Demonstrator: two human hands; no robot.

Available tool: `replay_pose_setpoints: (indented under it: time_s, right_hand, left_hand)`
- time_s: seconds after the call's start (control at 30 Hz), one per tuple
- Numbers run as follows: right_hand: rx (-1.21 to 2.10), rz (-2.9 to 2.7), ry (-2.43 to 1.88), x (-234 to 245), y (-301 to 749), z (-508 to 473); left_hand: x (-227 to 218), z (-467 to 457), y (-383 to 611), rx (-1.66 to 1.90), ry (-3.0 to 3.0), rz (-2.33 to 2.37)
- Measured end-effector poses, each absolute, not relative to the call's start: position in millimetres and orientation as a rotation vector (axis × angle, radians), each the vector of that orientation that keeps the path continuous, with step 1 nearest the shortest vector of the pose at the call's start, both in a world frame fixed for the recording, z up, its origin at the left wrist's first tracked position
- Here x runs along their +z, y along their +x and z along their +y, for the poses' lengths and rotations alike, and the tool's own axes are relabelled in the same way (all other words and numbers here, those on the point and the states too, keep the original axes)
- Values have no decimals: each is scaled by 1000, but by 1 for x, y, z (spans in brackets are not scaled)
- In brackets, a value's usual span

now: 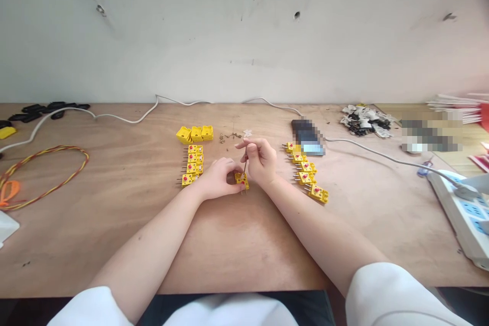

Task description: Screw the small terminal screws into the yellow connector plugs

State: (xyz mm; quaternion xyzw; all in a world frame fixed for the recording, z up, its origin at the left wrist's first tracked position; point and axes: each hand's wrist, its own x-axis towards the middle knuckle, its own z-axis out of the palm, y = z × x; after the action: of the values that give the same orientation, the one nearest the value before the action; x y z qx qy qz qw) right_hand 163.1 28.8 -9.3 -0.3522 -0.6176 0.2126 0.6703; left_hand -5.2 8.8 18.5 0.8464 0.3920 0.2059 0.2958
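Head view: yellow thermocouple plug against left hand, screwdriver in right hand

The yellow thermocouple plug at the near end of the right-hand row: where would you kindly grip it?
Grip the yellow plug by its long sides, coming from above: it lies flat, its metal pins point left, and the next plug lies beyond them.

**Inspection: glossy plastic, bright metal, matt wood showing**
The glossy yellow moulded-plastic connector is showing smooth walls, its thin metal pins are catching light, the rough pale plywood tabletop is showing matt grain, and the white cloth sleeve is lying soft.
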Motion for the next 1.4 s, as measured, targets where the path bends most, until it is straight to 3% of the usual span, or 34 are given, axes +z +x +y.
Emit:
replay_pose_setpoints:
  time_s: [0.57, 0.8, 1.4]
  right_hand:
    - [237, -1378, -879, -7, 163, 32]
    - [420, -1333, -798, -13, 166, 33]
    - [398, -1375, -788, -22, 169, 39]
  left_hand:
    - [15, 6, -7, 539, 2308, 1009]
    - [14, 2, -9, 611, 2300, 945]
    - [14, -4, -4, 580, 2502, 881]
